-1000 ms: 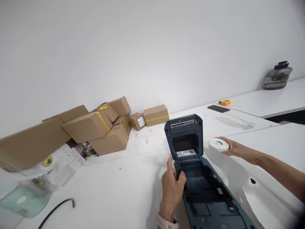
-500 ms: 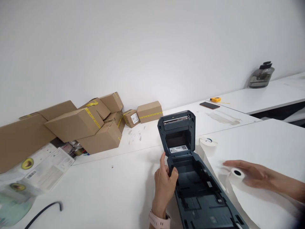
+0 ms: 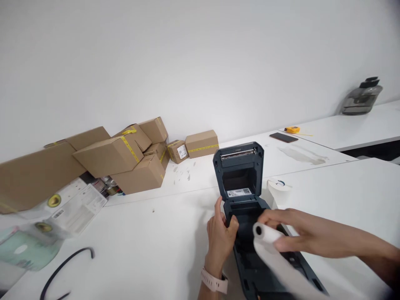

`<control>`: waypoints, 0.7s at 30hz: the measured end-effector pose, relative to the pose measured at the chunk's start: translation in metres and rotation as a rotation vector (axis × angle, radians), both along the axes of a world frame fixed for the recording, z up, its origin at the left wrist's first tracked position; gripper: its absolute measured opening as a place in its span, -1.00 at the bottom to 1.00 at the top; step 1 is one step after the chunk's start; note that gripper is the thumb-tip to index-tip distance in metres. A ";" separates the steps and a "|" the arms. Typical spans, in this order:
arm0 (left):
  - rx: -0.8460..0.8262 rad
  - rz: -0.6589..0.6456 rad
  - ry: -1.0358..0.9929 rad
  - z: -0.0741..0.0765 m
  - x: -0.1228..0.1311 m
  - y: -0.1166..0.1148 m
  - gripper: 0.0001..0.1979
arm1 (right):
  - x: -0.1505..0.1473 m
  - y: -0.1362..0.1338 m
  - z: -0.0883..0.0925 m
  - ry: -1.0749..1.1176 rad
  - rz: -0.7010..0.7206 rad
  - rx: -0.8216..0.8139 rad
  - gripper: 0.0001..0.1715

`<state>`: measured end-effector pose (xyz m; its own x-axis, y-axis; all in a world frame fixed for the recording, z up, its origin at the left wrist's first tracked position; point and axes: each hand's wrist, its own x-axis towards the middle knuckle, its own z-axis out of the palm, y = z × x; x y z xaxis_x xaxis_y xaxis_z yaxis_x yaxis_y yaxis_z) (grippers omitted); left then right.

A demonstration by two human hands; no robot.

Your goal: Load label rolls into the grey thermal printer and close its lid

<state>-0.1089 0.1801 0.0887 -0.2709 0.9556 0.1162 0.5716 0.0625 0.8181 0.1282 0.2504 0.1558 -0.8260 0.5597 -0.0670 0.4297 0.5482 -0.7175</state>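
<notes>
A dark label printer lies on the white table with its lid raised, showing a metal bar and a white sticker inside. My left hand grips the printer's left side near the hinge, thumb over the rim. My right hand holds a small white paper roll by its sides, above the printer's bay. From the roll a blurred strip of paper trails down to the lower right across the printer. Behind my right hand, another white roll stands on the table beside the lid.
Cardboard boxes are piled at the back left. Plastic-wrapped packets and a black cable lie at the left. A phone, a yellow tape measure and a grey bottle are at the back right.
My right hand has closed on the small paper roll, lifted it off the table and brought it left over the printer. My left hand keeps its hold. The view has shifted slightly.
</notes>
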 end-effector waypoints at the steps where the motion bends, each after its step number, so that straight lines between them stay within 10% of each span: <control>1: -0.002 0.006 0.009 0.000 0.001 0.000 -0.35 | -0.015 0.000 0.003 -0.021 0.072 0.046 -0.61; 9: -0.092 0.077 0.049 0.002 0.006 -0.001 -0.30 | -0.053 0.017 -0.050 -0.055 0.233 0.315 -0.81; 15: -0.092 0.039 0.024 0.002 0.005 -0.005 -0.19 | -0.032 0.034 -0.092 0.041 0.066 0.252 -0.39; 21: 0.103 0.118 0.085 -0.001 0.008 -0.007 -0.53 | -0.037 0.032 -0.087 0.065 0.167 0.273 -0.44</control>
<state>-0.1012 0.1729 0.0880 -0.3653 0.8996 0.2393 0.6325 0.0512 0.7729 0.0914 0.2827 0.0684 -0.9056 0.4059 0.1231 0.2752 0.7832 -0.5576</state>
